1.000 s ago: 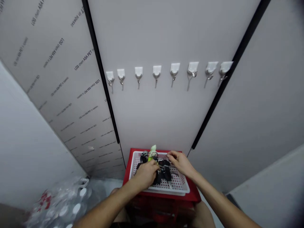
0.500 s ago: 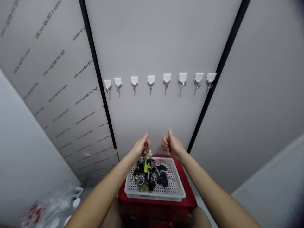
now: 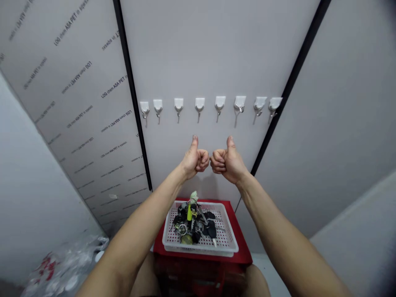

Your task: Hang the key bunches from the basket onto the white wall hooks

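My left hand (image 3: 195, 158) is raised in front of the wall panel, its fingers curled into a fist and its thumb pointing up. Facing it at almost the same height, my right hand (image 3: 228, 161) makes the same thumbs-up fist, the knuckles of both nearly meeting. Neither hand holds anything that I can see. Below them, a white perforated plastic basket (image 3: 230, 237) carries a heap of keys (image 3: 210, 228), many with black heads, along with metal rings, a yellow-green tag (image 3: 189, 212) and a pale green crumpled piece (image 3: 193, 196) on top.
Several white adhesive hooks (image 3: 199, 103) run in a row across the grey panel, above my hands. The basket rests on a red surface (image 3: 239, 243) between my knees. Plastic-wrapped bottles (image 3: 68, 268) lie on the floor at lower left. Black strips (image 3: 133, 95) edge the panel.
Both hands have left the keys in the basket and risen in front of the panel. They have closed into fists with thumbs up and come closer together.
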The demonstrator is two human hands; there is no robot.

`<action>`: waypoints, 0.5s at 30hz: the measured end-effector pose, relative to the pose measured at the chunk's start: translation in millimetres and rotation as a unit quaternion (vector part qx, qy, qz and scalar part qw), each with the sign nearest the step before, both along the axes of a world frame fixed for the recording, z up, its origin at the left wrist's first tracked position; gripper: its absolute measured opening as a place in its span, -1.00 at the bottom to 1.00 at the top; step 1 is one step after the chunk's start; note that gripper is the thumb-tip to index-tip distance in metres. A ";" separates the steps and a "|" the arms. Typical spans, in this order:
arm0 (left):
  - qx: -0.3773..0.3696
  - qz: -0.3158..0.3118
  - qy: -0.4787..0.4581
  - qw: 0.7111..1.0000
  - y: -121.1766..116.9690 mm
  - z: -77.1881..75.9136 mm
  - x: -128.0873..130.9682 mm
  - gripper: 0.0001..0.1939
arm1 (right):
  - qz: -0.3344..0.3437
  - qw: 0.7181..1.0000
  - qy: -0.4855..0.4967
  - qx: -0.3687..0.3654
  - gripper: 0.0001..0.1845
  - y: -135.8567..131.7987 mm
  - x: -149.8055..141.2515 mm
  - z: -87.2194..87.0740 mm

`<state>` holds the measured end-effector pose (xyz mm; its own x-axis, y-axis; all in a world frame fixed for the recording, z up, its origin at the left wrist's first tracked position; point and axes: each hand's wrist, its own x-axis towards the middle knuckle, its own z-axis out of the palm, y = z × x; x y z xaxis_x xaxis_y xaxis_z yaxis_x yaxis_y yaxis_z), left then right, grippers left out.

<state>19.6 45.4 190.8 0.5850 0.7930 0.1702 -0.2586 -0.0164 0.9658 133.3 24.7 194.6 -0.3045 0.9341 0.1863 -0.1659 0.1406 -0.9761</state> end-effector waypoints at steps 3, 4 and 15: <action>0.002 0.014 0.016 1.000 -2.5 -0.9 -2.8 -0.38 | -0.010 1.000 -0.025 0.000 -0.38 -0.9 -2.0 -0.7; 0.002 0.018 0.023 1.000 -3.4 -1.3 -3.7 -0.39 | -0.012 0.999 -0.030 -0.001 -0.39 -1.3 -3.1 -1.3; 0.028 0.239 0.168 0.956 -8.7 -103.8 -32.8 -0.63 | -0.115 0.961 -0.248 0.033 -0.54 1.0 -6.3 -90.3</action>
